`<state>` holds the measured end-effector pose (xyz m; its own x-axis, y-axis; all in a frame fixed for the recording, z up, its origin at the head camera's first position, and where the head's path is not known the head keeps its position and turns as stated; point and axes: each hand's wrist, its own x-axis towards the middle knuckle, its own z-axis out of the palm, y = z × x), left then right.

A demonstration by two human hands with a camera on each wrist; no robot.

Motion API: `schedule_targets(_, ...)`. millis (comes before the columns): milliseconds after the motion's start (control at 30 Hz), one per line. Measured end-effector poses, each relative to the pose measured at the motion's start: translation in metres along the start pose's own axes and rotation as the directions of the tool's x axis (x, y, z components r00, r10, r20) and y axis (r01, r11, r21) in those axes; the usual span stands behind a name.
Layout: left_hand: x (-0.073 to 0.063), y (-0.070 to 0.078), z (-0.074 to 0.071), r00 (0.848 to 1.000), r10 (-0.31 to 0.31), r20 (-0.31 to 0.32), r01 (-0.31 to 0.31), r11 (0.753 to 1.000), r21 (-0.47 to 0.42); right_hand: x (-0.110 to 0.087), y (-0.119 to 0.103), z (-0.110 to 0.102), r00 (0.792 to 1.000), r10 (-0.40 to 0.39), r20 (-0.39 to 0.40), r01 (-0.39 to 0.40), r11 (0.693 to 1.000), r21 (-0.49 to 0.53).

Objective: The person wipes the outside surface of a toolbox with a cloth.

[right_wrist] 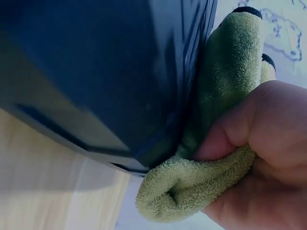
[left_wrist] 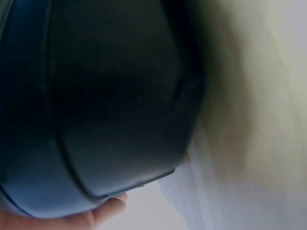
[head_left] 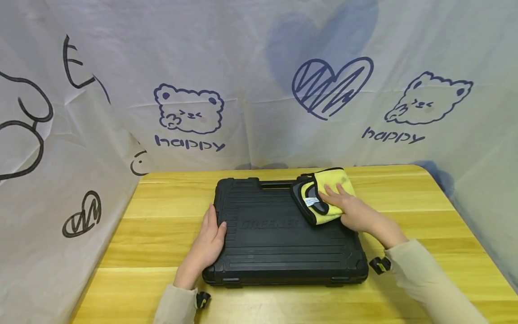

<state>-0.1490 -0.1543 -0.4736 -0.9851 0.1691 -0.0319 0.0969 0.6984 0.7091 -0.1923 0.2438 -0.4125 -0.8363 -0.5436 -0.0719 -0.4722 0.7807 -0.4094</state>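
Note:
A black hard-shell carrying case with raised lettering on its lid lies closed on the table. Along its left edge rests my left hand, fingers straight and thumb over the lid's rim. A sliver of that hand's fingers shows beside the case in the left wrist view. At the lid's upper right, a folded yellow towel with black edging and a white label lies under my right hand. In the right wrist view, my right hand grips the bunched towel between thumb and fingers, against the case's side.
The wood-grain table extends around the case on all sides. A white cloth backdrop with bear and heart drawings hangs behind and at both sides. The case's carry handle faces the backdrop; two latches face the near edge.

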Motion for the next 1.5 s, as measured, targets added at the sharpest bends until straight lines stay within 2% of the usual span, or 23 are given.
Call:
schedule_targets(300, 0.0, 0.0, -0.001, 1.0, 0.01, -0.004, -0.01, 1.0, 0.003, -0.035, -0.021, 0.012, 0.999, -0.034, -0.029, 0.035, 0.999, 0.012)
schedule_targets(600, 0.001, -0.001, 0.001, 1.0, -0.002, -0.005, 0.002, 1.0, 0.009, -0.066, -0.039, 0.025, 0.999, -0.018, -0.041, 0.02, 0.998, 0.052)
schedule_targets(933, 0.0, -0.001, 0.001, 1.0, 0.005, -0.013, -0.005, 1.0, -0.003, -0.096, -0.059, 0.043, 0.99, -0.056, -0.132, 0.056, 0.998, -0.007)
schedule_targets(1067, -0.001, -0.001, 0.001, 1.0, 0.007, -0.021, -0.007, 1.0, 0.0, -0.103, -0.064, 0.048, 0.987, -0.065, -0.145, 0.061, 0.998, -0.03)
schedule_targets(1300, -0.001, -0.001, 0.0, 1.0, 0.011, -0.015, -0.011, 1.0, -0.001, -0.114, -0.068, 0.055, 0.995, -0.042, -0.086, 0.039, 0.999, -0.034)
schedule_targets(1500, 0.0, -0.001, 0.0, 1.0, 0.007, -0.014, -0.007, 1.0, -0.002, -0.123, -0.068, 0.058, 0.993, -0.101, -0.054, 0.1, 0.994, -0.034)
